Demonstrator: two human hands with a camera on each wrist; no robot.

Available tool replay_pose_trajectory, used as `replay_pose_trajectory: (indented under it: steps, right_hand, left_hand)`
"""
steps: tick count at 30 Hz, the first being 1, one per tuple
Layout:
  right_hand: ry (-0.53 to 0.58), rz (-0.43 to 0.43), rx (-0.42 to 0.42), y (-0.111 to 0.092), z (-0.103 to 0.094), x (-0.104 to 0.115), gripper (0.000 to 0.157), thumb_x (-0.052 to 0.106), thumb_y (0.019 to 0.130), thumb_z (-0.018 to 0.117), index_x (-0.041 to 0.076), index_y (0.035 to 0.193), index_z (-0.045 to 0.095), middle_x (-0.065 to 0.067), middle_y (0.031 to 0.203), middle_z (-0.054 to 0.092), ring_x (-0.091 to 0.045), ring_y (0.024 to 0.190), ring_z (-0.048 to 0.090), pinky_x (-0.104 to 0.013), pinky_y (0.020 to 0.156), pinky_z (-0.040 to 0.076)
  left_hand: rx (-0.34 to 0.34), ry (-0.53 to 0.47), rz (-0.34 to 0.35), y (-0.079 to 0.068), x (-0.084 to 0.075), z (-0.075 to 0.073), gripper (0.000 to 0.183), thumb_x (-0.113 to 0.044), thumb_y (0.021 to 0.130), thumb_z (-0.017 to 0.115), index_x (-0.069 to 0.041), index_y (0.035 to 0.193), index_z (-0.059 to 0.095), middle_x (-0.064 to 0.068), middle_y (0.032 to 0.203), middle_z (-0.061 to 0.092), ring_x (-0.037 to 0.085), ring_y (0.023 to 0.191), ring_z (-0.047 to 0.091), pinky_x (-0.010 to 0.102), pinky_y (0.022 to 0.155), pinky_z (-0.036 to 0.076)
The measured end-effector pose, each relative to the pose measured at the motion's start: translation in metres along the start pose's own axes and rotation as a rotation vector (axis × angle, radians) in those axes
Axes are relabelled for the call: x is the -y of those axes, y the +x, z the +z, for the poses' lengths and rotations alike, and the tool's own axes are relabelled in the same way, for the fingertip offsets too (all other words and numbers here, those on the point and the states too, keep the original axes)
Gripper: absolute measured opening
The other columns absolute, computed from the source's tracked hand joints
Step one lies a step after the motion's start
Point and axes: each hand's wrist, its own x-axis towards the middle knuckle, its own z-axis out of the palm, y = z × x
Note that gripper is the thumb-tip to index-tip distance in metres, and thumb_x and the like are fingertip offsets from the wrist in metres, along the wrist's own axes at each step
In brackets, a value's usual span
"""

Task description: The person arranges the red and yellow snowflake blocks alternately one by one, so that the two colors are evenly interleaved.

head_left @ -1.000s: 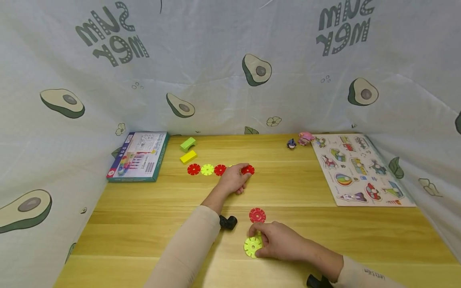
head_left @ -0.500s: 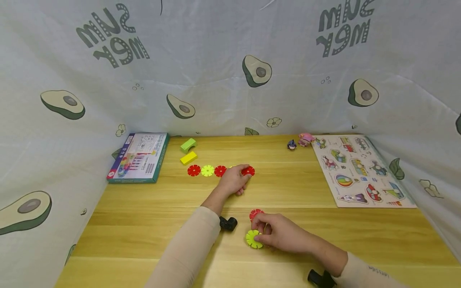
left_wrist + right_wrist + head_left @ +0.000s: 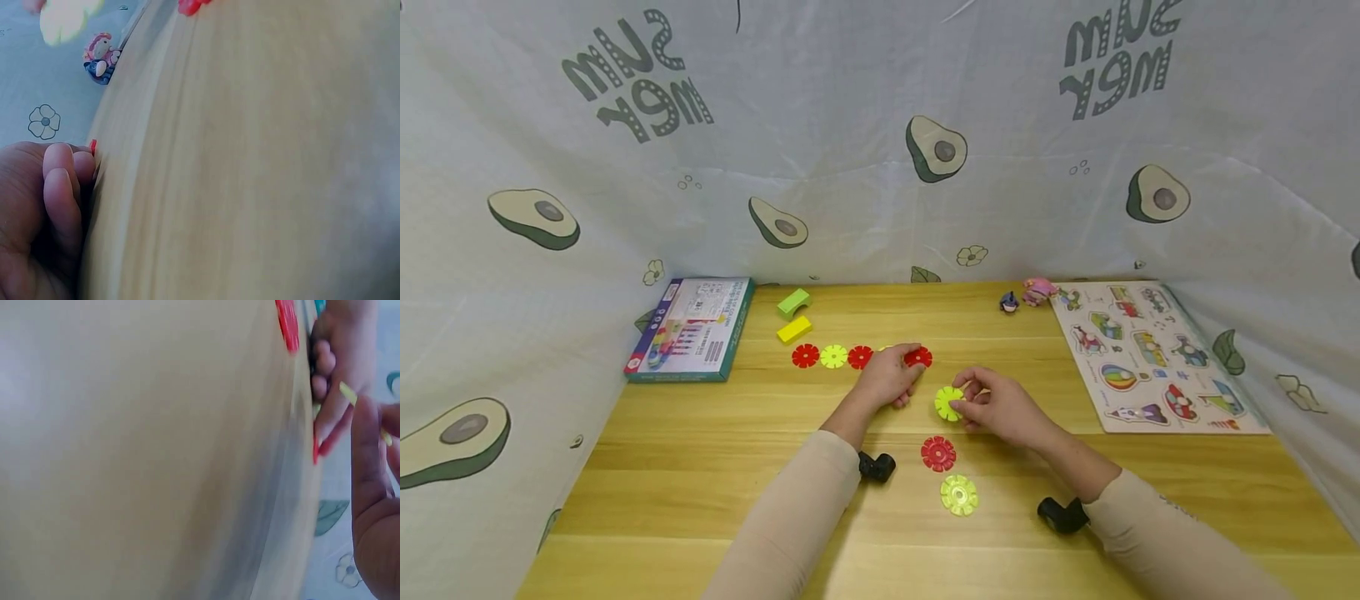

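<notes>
My right hand (image 3: 1006,407) pinches a yellow-green snowflake disc (image 3: 946,403) between thumb and fingers, raised over the middle of the table. Thin and edge-on, the same disc (image 3: 347,392) shows in the right wrist view. Farther back, my left hand (image 3: 882,378) holds thumb and index finger at the red snowflake disc (image 3: 918,357) on the right end of a row, its other fingers curled. Left of it in the row lie a red disc (image 3: 806,356), a yellow-green disc (image 3: 833,357) and another red disc (image 3: 860,357). A further yellow-green one is mostly hidden by the hand.
Nearer me lie a loose red disc (image 3: 938,454) and a yellow-green disc (image 3: 959,496). A green arch block (image 3: 793,302) and yellow block (image 3: 794,329) sit behind the row. A box (image 3: 688,329) stands left, a picture puzzle board (image 3: 1150,358) right, small figurines (image 3: 1037,292) at the back.
My right hand has picked up a yellow-green disc from near the front and carried it away from me, past the loose red disc. My left hand has stayed at the row.
</notes>
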Motion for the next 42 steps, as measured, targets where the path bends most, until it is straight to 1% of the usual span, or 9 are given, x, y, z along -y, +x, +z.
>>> replay_pose_trajectory:
  steps: [3, 9, 14, 20, 27, 32, 36, 39, 42]
  right_hand:
    - [-0.010, 0.039, -0.057, 0.015, -0.006, -0.003, 0.029, 0.014, 0.085, 0.068, 0.009, 0.109, 0.053, -0.013, 0.087, 0.052, -0.023, 0.067, 0.063, -0.034, 0.059, 0.055]
    - [-0.057, 0.075, -0.118, 0.040, -0.014, -0.009, 0.030, 0.014, 0.087, 0.066, 0.008, 0.113, 0.051, -0.014, 0.087, 0.052, -0.021, 0.068, 0.063, -0.031, 0.061, 0.055]
    - [-0.075, 0.100, -0.148, 0.058, -0.019, -0.013, 0.029, 0.012, 0.088, 0.065, 0.007, 0.113, 0.051, -0.014, 0.086, 0.053, -0.020, 0.069, 0.063, -0.029, 0.060, 0.055]
    - [-0.156, 0.134, -0.134, 0.072, -0.021, -0.014, 0.030, 0.018, 0.088, 0.065, 0.009, 0.112, 0.051, -0.012, 0.085, 0.057, -0.018, 0.065, 0.063, -0.028, 0.058, 0.054]
    - [-0.286, 0.114, -0.115, 0.079, -0.021, -0.012, 0.028, 0.024, 0.087, 0.065, 0.007, 0.107, 0.053, -0.008, 0.076, 0.061, -0.017, 0.058, 0.058, -0.028, 0.053, 0.049]
    - [-0.306, 0.127, -0.122, 0.081, -0.019, -0.014, 0.028, 0.027, 0.087, 0.065, 0.007, 0.105, 0.056, -0.006, 0.074, 0.061, -0.016, 0.057, 0.056, -0.027, 0.051, 0.048]
    - [-0.299, 0.128, -0.125, 0.080, -0.020, -0.014, 0.031, 0.029, 0.087, 0.065, 0.008, 0.107, 0.055, -0.007, 0.078, 0.061, -0.018, 0.060, 0.057, -0.027, 0.053, 0.048]
    - [-0.301, 0.118, -0.135, 0.074, -0.020, -0.013, 0.036, 0.032, 0.085, 0.067, 0.010, 0.111, 0.054, -0.007, 0.084, 0.060, -0.019, 0.067, 0.055, -0.028, 0.057, 0.046]
    - [-0.291, 0.096, -0.128, 0.064, -0.017, -0.014, 0.041, 0.033, 0.084, 0.068, 0.010, 0.115, 0.053, -0.007, 0.087, 0.059, -0.019, 0.072, 0.052, -0.028, 0.059, 0.044]
  left_hand:
    - [0.001, 0.001, -0.004, 0.000, 0.001, 0.000, 0.047, -0.031, 0.092, 0.057, -0.028, 0.137, 0.045, 0.007, 0.055, 0.060, 0.017, 0.037, 0.053, 0.032, 0.041, 0.050]
    - [0.003, -0.012, -0.005, 0.000, 0.000, 0.000, 0.046, -0.031, 0.092, 0.058, -0.028, 0.137, 0.046, 0.008, 0.054, 0.060, 0.018, 0.037, 0.053, 0.032, 0.041, 0.051]
    - [-0.001, -0.014, -0.011, 0.001, 0.000, 0.000, 0.046, -0.031, 0.092, 0.058, -0.028, 0.137, 0.046, 0.008, 0.054, 0.060, 0.018, 0.037, 0.054, 0.033, 0.040, 0.050]
    - [-0.002, -0.014, -0.017, 0.001, 0.000, 0.000, 0.046, -0.031, 0.092, 0.059, -0.028, 0.136, 0.047, 0.008, 0.054, 0.060, 0.018, 0.037, 0.054, 0.033, 0.040, 0.050]
    - [-0.006, -0.002, -0.007, 0.001, 0.000, 0.000, 0.045, -0.031, 0.092, 0.058, -0.028, 0.135, 0.047, 0.007, 0.054, 0.059, 0.018, 0.037, 0.054, 0.032, 0.040, 0.050]
    - [-0.005, 0.008, -0.012, 0.000, -0.001, 0.000, 0.045, -0.032, 0.092, 0.058, -0.028, 0.135, 0.047, 0.007, 0.054, 0.059, 0.018, 0.038, 0.054, 0.031, 0.040, 0.050]
    - [-0.006, 0.019, -0.009, 0.000, 0.000, 0.000, 0.045, -0.032, 0.092, 0.058, -0.029, 0.135, 0.047, 0.007, 0.054, 0.059, 0.018, 0.037, 0.054, 0.031, 0.040, 0.050]
    - [-0.001, 0.020, 0.000, 0.000, 0.000, 0.000, 0.045, -0.032, 0.092, 0.058, -0.029, 0.135, 0.047, 0.007, 0.053, 0.059, 0.018, 0.037, 0.054, 0.031, 0.040, 0.050]
    - [0.006, 0.022, 0.013, -0.001, 0.001, -0.001, 0.046, -0.034, 0.091, 0.058, -0.029, 0.136, 0.047, 0.006, 0.052, 0.059, 0.018, 0.037, 0.054, 0.031, 0.040, 0.050]
